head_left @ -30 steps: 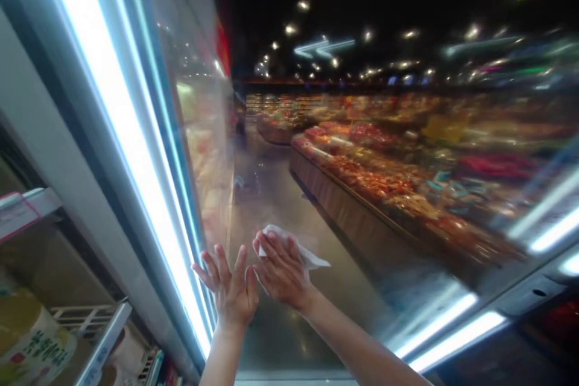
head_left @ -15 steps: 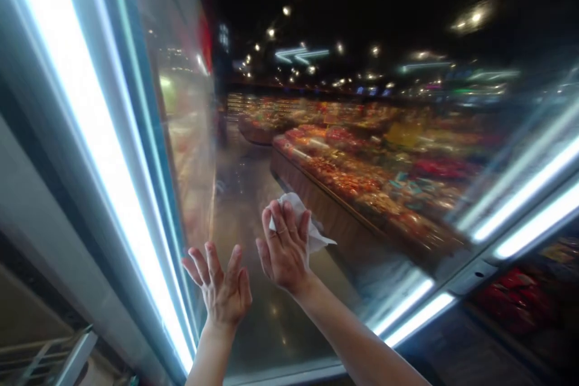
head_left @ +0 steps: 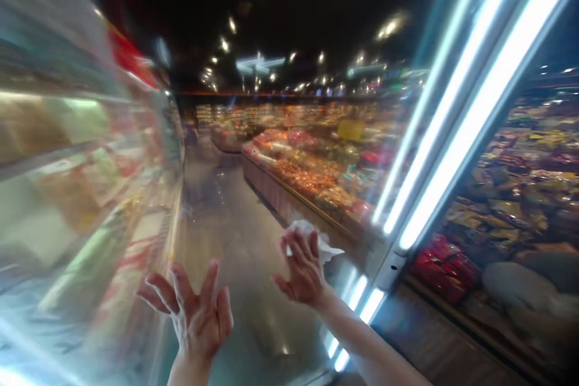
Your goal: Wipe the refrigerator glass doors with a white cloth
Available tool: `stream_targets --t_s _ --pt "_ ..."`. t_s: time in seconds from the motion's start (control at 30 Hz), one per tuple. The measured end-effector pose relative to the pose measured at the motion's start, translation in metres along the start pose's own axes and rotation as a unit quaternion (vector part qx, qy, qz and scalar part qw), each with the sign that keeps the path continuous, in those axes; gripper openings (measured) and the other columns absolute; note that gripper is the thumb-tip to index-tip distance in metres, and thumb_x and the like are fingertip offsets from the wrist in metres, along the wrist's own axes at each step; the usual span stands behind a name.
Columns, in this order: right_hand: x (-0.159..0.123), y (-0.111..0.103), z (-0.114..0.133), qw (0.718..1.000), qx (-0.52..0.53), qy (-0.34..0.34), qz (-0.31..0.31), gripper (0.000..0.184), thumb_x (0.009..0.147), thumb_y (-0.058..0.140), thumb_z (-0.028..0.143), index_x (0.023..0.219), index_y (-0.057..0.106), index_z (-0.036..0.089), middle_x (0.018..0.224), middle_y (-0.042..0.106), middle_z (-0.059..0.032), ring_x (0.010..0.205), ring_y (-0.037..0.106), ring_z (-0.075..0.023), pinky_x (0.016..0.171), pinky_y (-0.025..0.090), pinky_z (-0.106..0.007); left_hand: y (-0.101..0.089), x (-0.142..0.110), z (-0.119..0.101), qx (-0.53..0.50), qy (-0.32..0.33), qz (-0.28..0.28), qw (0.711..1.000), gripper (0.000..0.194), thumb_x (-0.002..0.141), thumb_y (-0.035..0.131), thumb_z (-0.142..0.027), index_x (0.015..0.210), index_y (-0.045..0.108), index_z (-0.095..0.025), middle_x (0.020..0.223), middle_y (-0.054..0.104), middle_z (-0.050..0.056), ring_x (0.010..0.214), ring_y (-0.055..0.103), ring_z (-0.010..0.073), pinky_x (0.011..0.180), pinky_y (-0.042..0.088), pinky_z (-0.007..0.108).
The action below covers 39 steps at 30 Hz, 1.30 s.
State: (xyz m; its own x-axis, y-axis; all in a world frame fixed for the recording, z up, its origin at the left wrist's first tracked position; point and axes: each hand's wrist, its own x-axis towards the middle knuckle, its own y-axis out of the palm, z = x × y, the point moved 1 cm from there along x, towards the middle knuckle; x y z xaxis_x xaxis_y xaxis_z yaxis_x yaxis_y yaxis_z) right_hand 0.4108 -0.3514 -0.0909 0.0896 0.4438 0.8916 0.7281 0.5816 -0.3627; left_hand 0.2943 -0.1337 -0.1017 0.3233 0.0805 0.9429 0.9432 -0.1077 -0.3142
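My right hand (head_left: 303,271) is stretched forward, its fingers over a crumpled white tissue (head_left: 331,251) that shows beyond the fingertips and to their right. Hand and tissue appear to press on a clear glass door, whose lit edge (head_left: 386,265) runs close to the right wrist. Lower and to the left, my left hand (head_left: 199,316) is raised with spread, slightly bent fingers and holds nothing. Whether it touches the glass I cannot tell.
Bright tube lights (head_left: 456,139) slant along the door's right edge. Blurred shelves of packages (head_left: 99,193) line the left. Beyond the glass are an aisle floor (head_left: 212,193) and a long display stand (head_left: 275,187) heaped with packets. Red packets (head_left: 446,268) lie at right.
The view has swung, so the lit door edge now stands farther left in the picture and the left shelves show. My right hand with the tissue sits lower and slightly right; my left sits lower left.
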Motion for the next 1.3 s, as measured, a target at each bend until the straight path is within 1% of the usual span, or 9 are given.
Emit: stream_targets --t_s 0.1,0.27,0.4,0.53,0.7,0.83,0.93,1.17,1.3 --pt "-0.026 -0.006 -0.045 0.991 -0.016 0.132 -0.026 0.073 0.103 0.034 0.041 0.168 0.02 0.011 0.166 0.04 -0.0212 0.157 0.03 -0.04 0.125 0.024 -0.069 0.025 0.007 -0.043 -0.017 0.01 -0.001 1.0 0.101 0.079 0.078 -0.015 0.162 0.029 -0.042 0.177 -0.006 0.005 0.158 -0.015 0.0478 0.121 -0.01 0.083" --pt "-0.047 -0.02 -0.112 0.998 -0.009 0.069 -0.002 0.082 0.099 0.037 0.057 0.168 0.023 0.013 0.168 0.036 -0.0181 0.158 0.03 -0.0394 0.124 0.031 -0.064 0.06 0.018 -0.109 -0.06 0.049 0.041 0.996 0.094 0.083 0.075 -0.016 0.161 0.029 -0.043 0.177 -0.007 0.002 0.16 -0.017 0.0422 0.121 -0.013 0.081" --pt "-0.055 -0.033 -0.151 0.981 -0.029 0.189 -0.017 0.074 0.104 0.026 0.053 0.165 0.03 0.012 0.17 0.032 -0.0192 0.158 0.028 -0.0395 0.123 0.031 -0.065 0.076 0.03 -0.146 -0.07 0.068 0.044 0.994 0.086 0.087 0.072 -0.018 0.16 0.033 -0.041 0.177 -0.006 0.001 0.16 -0.016 0.0441 0.12 -0.014 0.082" --pt "-0.064 -0.032 -0.146 0.997 -0.008 0.075 0.006 0.087 0.097 0.04 0.066 0.166 0.029 0.013 0.168 0.035 -0.0191 0.159 0.025 -0.0405 0.125 0.029 -0.064 0.079 0.04 -0.163 -0.062 0.101 0.056 0.991 0.088 0.084 0.075 -0.02 0.159 0.035 -0.042 0.178 -0.004 -0.002 0.16 -0.014 0.0454 0.124 -0.011 0.079" --pt "-0.053 -0.035 -0.137 0.988 -0.005 0.152 -0.02 0.082 0.102 0.029 0.061 0.165 0.028 0.009 0.166 0.039 -0.0206 0.16 0.025 -0.0387 0.126 0.026 -0.062 0.071 0.04 -0.158 0.005 0.072 0.06 0.996 0.09 0.088 0.07 -0.016 0.163 0.026 -0.041 0.178 -0.008 -0.001 0.161 -0.016 0.0395 0.128 -0.014 0.069" --pt "-0.035 -0.036 -0.118 0.999 0.035 0.026 -0.004 0.086 0.1 0.036 0.066 0.164 0.03 0.009 0.163 0.046 -0.0185 0.16 0.026 -0.0346 0.131 0.019 -0.055 0.06 0.038 -0.147 0.043 0.043 0.064 0.996 0.095 0.087 0.069 -0.015 0.164 0.021 -0.042 0.178 -0.008 -0.001 0.161 -0.018 0.0372 0.128 -0.015 0.069" --pt "-0.02 -0.035 -0.1 0.998 0.033 0.048 0.001 0.086 0.099 0.04 0.069 0.163 0.034 0.013 0.161 0.049 -0.0175 0.159 0.028 -0.0377 0.13 0.016 -0.061 0.047 0.038 -0.134 0.059 0.014 0.063 0.996 0.096 0.087 0.07 -0.018 0.163 0.018 -0.047 0.178 -0.009 -0.003 0.161 -0.018 0.0394 0.127 -0.014 0.071" --pt "0.029 -0.029 -0.03 0.989 0.088 -0.114 0.026 0.076 0.104 0.034 0.064 0.16 0.042 0.013 0.156 0.057 -0.0096 0.164 0.011 -0.0219 0.134 -0.004 -0.051 -0.001 0.034 -0.074 0.099 -0.021 0.045 0.994 0.098 0.091 0.068 -0.02 0.165 0.008 -0.046 0.178 -0.006 0.001 0.162 -0.014 0.0366 0.127 -0.009 0.074" --pt "0.066 -0.022 0.011 0.995 0.083 -0.055 0.014 0.084 0.105 0.026 0.068 0.16 0.04 0.006 0.158 0.053 -0.0152 0.165 0.008 -0.0255 0.133 -0.008 -0.054 -0.033 0.031 -0.026 0.127 -0.02 0.03 0.991 0.096 0.092 0.067 -0.021 0.166 0.009 -0.04 0.178 -0.011 0.0 0.163 -0.018 0.0313 0.128 -0.013 0.067"
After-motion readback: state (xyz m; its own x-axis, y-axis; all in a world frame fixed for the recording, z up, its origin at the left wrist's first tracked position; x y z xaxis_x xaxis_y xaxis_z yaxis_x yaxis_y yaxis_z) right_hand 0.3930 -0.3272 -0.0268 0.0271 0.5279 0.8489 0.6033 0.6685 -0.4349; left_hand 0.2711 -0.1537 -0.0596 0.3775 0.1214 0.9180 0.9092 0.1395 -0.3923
